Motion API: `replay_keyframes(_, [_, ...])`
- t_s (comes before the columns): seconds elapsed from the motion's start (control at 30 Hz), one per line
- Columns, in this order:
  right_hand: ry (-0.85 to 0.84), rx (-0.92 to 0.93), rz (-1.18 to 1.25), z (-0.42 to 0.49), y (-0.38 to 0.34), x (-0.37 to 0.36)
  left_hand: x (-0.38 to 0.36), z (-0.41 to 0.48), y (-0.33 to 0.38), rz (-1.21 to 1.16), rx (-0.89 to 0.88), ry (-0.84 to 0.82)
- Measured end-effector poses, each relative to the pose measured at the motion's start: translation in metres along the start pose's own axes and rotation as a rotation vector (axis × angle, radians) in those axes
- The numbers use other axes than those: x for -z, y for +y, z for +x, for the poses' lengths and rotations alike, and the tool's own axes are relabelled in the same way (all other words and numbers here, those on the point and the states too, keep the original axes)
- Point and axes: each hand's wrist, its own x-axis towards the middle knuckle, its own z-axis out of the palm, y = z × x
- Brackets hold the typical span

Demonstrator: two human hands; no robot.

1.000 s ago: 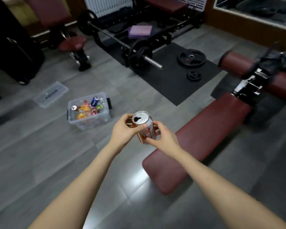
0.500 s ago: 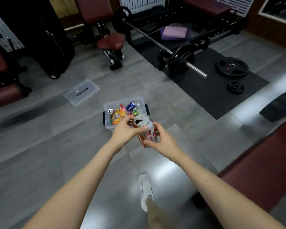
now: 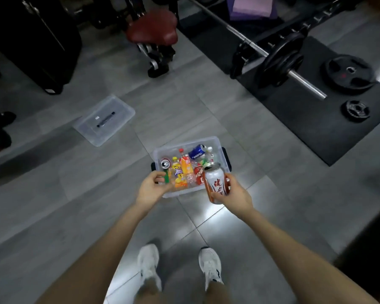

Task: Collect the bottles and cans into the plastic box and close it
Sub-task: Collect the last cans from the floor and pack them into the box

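In the head view, the right hand (image 3: 235, 194) holds a white can (image 3: 215, 183) with red characters. Its fingers (image 3: 228, 182) are curled round the far side of the can and the thumb lies on the near side, so the grip is closed on it. The can is almost upright, with its opened top leaning a little away from the person.

Just beyond these fingers the clear box (image 3: 184, 141) stands on the floor without a cover. The can overlaps the near right corner of the box in the picture. I cannot tell if it touches the rim.

The left hand (image 3: 150, 188) is to the left of the can and apart from it. Its fingers (image 3: 160, 178) are loosely bent, a little apart, and nothing is seen inside them. Their tips lie over the near left corner of the box, but contact is not clear.

In the box, ahead of both sets of fingers, there are an orange bottle (image 3: 187, 171), a yellow bottle (image 3: 177, 172), a blue can (image 3: 196, 152) lying on its side and a red can (image 3: 165, 163).

The lid (image 3: 104, 120) lies flat on the floor, well beyond the left fingers and to their left.
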Motion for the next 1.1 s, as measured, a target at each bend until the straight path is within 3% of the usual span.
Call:
replay_keyframes(0.23, [0.095,-0.253,-0.107,0.122,-0.036,-0.098,0.057,0.176,-0.03,0.185,-0.013,-0.102])
replay_keyframes(0.4, [0.197,-0.37,-0.156,0.239,-0.027,-0.175,0.059,0.314,-0.072,0.681,-0.323,-0.066])
replay_keyframes(0.53, [0.375,-0.481,-0.051,0.335,0.006,-0.225,0.031,0.428,-0.117,0.908,-0.501,-0.081])
replay_keyframes(0.83, [0.718,-0.582,0.061,0.442,0.077,-0.286,-0.047,0.559,-0.186,0.94,-0.805,-0.243])
replay_keyframes(0.97, [0.688,-0.611,-0.207,0.463,0.089,-0.297,-0.058,0.578,-0.198,0.943,-0.952,-0.203])
replay_keyframes(1.1, [0.649,-0.598,-0.482,0.461,0.092,-0.294,-0.062,0.59,-0.197,0.919,-0.971,-0.235])
